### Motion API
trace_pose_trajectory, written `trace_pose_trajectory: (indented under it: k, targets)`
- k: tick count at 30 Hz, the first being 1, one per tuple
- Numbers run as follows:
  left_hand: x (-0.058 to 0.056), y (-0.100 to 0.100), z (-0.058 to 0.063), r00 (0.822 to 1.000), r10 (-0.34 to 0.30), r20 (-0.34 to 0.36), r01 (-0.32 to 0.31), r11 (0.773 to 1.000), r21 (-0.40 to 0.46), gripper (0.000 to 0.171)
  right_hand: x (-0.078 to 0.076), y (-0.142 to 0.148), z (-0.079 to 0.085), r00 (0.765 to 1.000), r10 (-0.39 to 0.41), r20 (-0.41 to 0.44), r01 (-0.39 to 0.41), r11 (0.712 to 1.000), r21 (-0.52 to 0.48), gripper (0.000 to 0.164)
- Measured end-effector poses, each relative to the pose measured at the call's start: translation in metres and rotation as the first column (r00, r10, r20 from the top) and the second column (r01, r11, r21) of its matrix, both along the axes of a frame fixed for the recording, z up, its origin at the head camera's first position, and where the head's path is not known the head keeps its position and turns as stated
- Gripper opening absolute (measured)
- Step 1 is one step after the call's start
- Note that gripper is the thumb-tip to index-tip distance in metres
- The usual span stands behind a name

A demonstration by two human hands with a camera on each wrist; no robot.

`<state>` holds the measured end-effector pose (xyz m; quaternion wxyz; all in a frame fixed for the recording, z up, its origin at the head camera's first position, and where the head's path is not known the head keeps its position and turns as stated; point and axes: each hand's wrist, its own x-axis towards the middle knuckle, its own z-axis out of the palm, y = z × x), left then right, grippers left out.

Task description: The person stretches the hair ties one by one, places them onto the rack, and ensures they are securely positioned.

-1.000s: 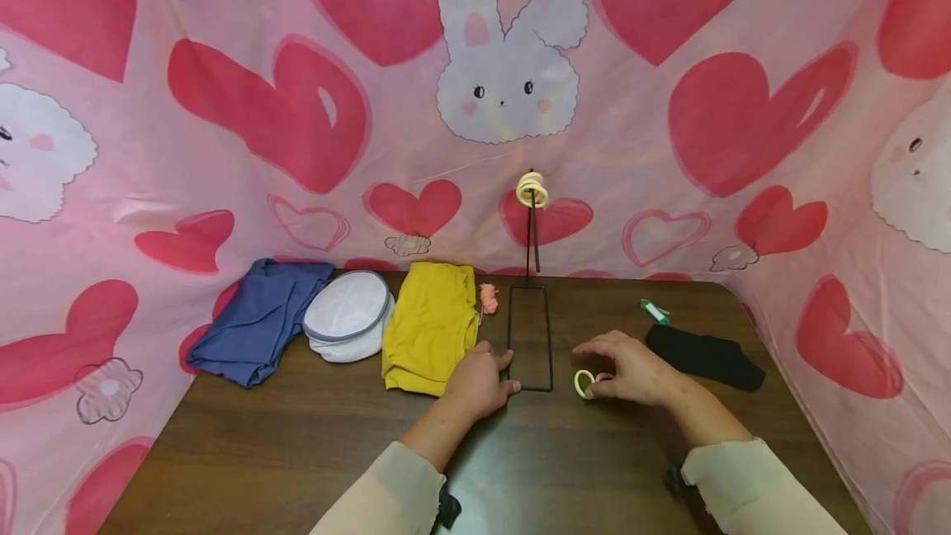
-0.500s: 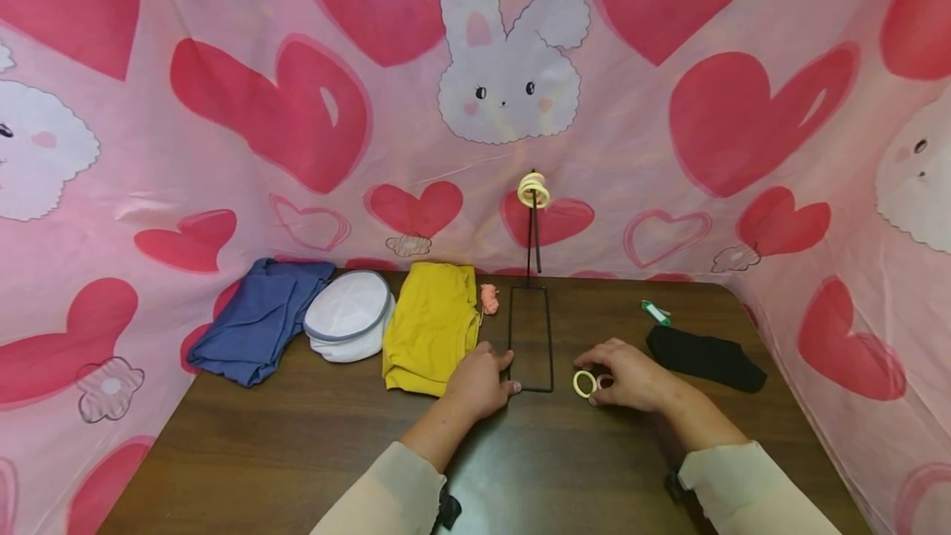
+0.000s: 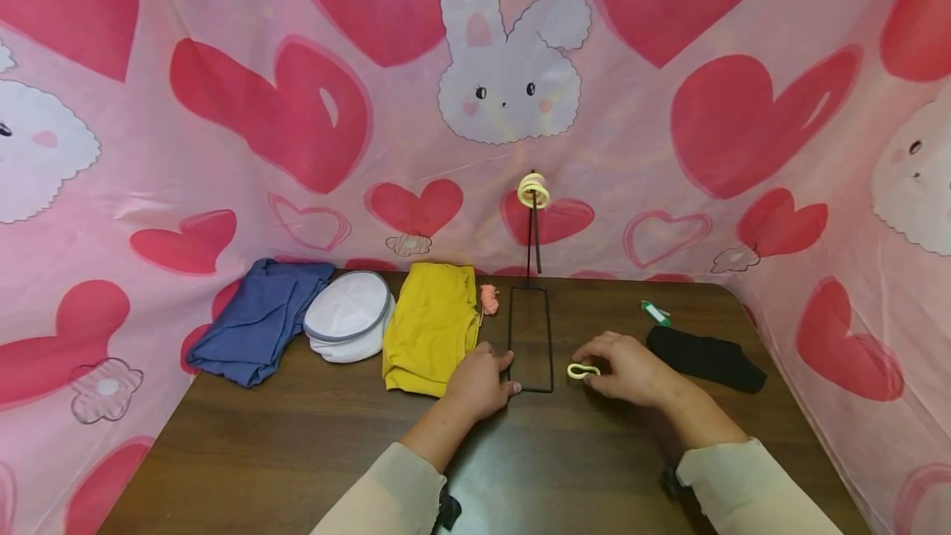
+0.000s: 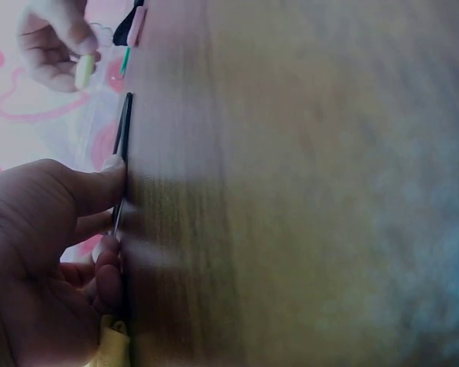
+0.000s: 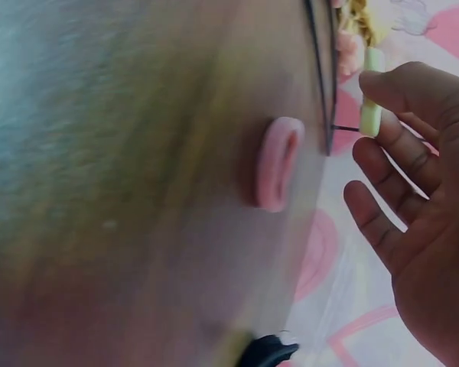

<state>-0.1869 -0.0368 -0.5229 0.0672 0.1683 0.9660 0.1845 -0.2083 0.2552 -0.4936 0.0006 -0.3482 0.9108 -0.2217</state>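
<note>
My right hand (image 3: 630,370) pinches a pale yellow hair tie (image 5: 372,115) between thumb and fingers, above the table right of the black wire stand (image 3: 551,337). A pink hair tie (image 5: 277,168) lies on the table below that hand in the right wrist view; the hand hides it in the head view. At the front left corner of the stand's rectangular base, my left hand (image 3: 479,380) holds the wire with thumb and fingers. Several pale hair ties (image 3: 533,191) hang high on the stand's arm.
Folded yellow cloth (image 3: 431,329), a white mesh bag (image 3: 347,312) and folded blue cloth (image 3: 260,320) lie to the left. A coral yarn bundle (image 3: 489,300) sits beside the stand. On the right are a green tag (image 3: 655,312) and folded black cloth (image 3: 704,357).
The yellow hair tie in my right hand has turned from a round face-on ring to a flatter, narrowed shape. The pink one has gone from sight in the head view. My left hand stays put.
</note>
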Motion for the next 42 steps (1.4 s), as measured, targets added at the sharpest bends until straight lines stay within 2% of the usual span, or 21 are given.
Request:
trace_pose_trajectory:
  k: [9, 14, 20, 30, 33, 39, 42]
  targets:
    - [0.000, -0.001, 0.001, 1.000, 0.009, 0.001, -0.009, 1.000, 0.001, 0.061, 0.000, -0.012, 0.030, 0.994, 0.005, -0.106, -0.012, 0.998, -0.062, 0.023]
    - [0.001, -0.001, 0.002, 1.000, 0.000, -0.008, 0.000, 1.000, 0.012, 0.060, 0.002, -0.018, 0.050, 0.984, 0.018, -0.178, -0.039, 0.993, -0.113, 0.022]
    - [0.001, -0.001, 0.002, 1.000, -0.003, -0.012, 0.003, 1.000, 0.014, 0.060, 0.002, -0.026, 0.074, 0.951, 0.062, -0.303, -0.118, 0.979, -0.169, 0.021]
    - [0.001, -0.001, 0.000, 1.000, 0.005, -0.006, -0.005, 1.000, 0.010, 0.060, 0.002, -0.041, 0.114, 0.896, 0.109, -0.430, -0.231, 0.942, -0.244, 0.030]
    - [0.001, 0.000, 0.000, 1.000, 0.004, -0.011, -0.004, 1.000, 0.006, 0.060, 0.003, -0.044, 0.124, 0.882, 0.118, -0.457, -0.258, 0.931, -0.258, 0.030]
    - [0.002, -0.001, 0.001, 1.000, 0.001, -0.023, -0.001, 1.000, 0.007, 0.060, 0.007, -0.051, 0.141, 0.872, 0.122, -0.473, -0.281, 0.917, -0.282, 0.023]
    - [0.002, -0.001, 0.001, 1.000, -0.001, -0.024, 0.001, 1.000, 0.009, 0.060, 0.010, -0.055, 0.149, 0.857, 0.118, -0.501, -0.294, 0.912, -0.287, 0.022]
